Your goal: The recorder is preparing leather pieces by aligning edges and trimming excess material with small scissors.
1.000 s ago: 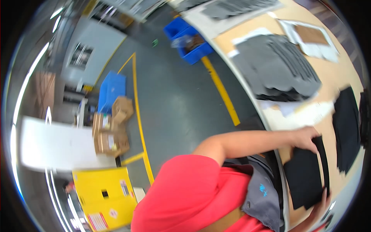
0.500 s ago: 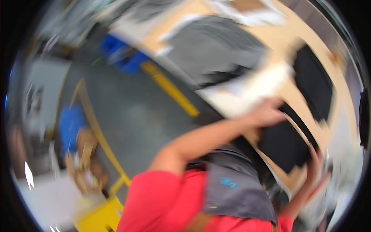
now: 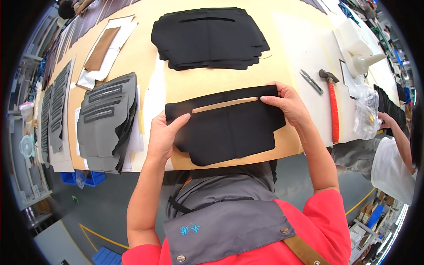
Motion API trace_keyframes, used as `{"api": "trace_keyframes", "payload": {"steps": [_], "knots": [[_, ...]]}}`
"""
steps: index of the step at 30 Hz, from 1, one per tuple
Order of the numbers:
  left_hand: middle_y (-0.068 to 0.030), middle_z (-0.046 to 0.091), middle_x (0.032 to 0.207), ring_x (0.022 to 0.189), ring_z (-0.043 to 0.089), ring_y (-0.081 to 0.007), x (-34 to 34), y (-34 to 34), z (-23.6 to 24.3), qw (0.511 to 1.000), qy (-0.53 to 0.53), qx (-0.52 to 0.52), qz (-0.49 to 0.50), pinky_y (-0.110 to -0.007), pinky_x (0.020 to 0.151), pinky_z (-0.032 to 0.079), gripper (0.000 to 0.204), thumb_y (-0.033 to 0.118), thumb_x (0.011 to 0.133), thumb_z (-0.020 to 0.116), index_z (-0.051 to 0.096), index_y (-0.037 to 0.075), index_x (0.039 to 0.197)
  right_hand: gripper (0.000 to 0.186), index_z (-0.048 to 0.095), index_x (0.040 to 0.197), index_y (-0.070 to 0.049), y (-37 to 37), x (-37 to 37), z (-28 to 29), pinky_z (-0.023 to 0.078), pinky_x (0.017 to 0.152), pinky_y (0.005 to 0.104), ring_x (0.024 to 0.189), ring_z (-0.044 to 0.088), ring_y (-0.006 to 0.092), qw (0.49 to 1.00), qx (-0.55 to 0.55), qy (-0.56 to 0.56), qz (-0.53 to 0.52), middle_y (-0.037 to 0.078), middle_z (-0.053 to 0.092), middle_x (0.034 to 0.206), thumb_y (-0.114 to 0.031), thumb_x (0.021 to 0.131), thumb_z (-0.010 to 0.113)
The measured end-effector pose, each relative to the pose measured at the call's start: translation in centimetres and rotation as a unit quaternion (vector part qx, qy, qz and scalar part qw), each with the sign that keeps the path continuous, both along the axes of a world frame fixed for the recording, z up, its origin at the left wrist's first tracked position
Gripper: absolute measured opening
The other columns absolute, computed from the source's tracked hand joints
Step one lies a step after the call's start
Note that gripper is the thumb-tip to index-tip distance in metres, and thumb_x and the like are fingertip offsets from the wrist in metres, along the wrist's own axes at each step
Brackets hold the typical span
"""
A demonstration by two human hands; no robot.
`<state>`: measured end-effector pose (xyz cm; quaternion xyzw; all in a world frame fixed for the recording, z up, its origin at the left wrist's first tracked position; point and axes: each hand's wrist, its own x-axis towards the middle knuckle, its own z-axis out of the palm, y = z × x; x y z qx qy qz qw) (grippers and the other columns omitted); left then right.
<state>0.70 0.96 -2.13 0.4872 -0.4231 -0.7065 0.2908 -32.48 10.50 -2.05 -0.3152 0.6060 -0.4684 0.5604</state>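
A black cut fabric panel (image 3: 229,128) with a long narrow slot near its top edge lies at the near edge of the tan worktable (image 3: 282,57). My left hand (image 3: 164,134) grips its left end, thumb on top. My right hand (image 3: 287,102) pinches its upper right corner by the slot. Farther back lies a stack of the same black panels (image 3: 210,37).
A stack of grey slotted panels (image 3: 106,121) lies to the left, with more grey pieces (image 3: 57,104) and brown-and-white sheets (image 3: 104,48) beyond. To the right are snips (image 3: 312,81), a red-handled hammer (image 3: 333,106), a clear plastic bag (image 3: 365,110), a white cone (image 3: 366,62) and another person (image 3: 393,154).
The view has swung from the floor and my left side back onto the table. The black panel that both hands held now lies flat in front of me, still held at both ends.
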Motion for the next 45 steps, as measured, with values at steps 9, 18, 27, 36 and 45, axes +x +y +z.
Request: {"api": "trace_keyframes", "payload": {"steps": [9,18,27,36,45], "knots": [[-0.0094,0.076,0.11,0.095,0.072,-0.0149,-0.6,-0.3,-0.2,0.999,0.045,-0.019,0.016,-0.03,0.087,0.059,0.025,0.001,0.093,0.076,0.072,-0.002,0.118,0.03,0.062,0.123,0.0,-0.3,0.1,-0.3,0.06,0.077,0.0252,0.088,0.072,0.0113,0.998,-0.046,0.004,-0.053,0.008,0.075,0.102,0.001,0.094,0.071],[-0.0106,0.066,0.135,0.123,0.061,-0.0175,1.0,0.7,1.0,0.994,-0.011,-0.029,-0.106,-0.034,0.109,0.048,0.06,0.007,0.092,0.077,0.053,-0.004,0.146,0.021,0.062,0.119,0.002,0.7,0.2,-0.6,0.059,0.076,0.0246,0.087,0.071,0.0102,0.997,-0.053,-0.015,-0.056,0.008,0.075,0.1,0.0,0.098,0.067],[-0.0116,0.073,0.119,0.105,0.07,-0.0153,-1.0,-7.9,6.5,0.981,-0.038,-0.175,-0.069,-0.03,0.094,0.057,0.052,0.006,0.091,0.079,0.058,-0.006,0.137,0.025,0.065,0.121,0.004,-7.5,-2.4,4.3,0.058,0.081,0.026,0.091,0.071,0.0112,0.983,-0.166,0.065,-0.039,0.009,0.076,0.106,-0.004,0.097,0.068],[-0.0126,0.072,0.12,0.109,0.067,-0.0186,-4.4,-4.6,11.8,0.916,0.05,-0.391,0.075,-0.031,0.096,0.052,0.035,0.021,0.103,0.067,0.065,-0.003,0.129,0.041,0.061,0.139,0.002,-10.3,2.6,10.1,0.045,0.11,0.0322,0.127,0.061,0.0192,0.893,-0.357,0.253,-0.109,0.016,0.068,0.134,-0.024,0.108,0.057],[-0.019,0.071,0.122,0.112,0.068,-0.0306,4.5,10.8,18.8,0.722,0.667,0.158,-0.094,-0.045,0.104,0.052,0.042,0.026,0.108,0.042,0.06,-0.007,0.125,0.028,0.067,0.104,-0.004,7.9,13.7,26.0,0.053,0.088,0.0369,0.098,0.067,0.0275,0.705,-0.143,0.695,-0.025,0.014,0.072,0.114,-0.032,0.103,0.061]]}}
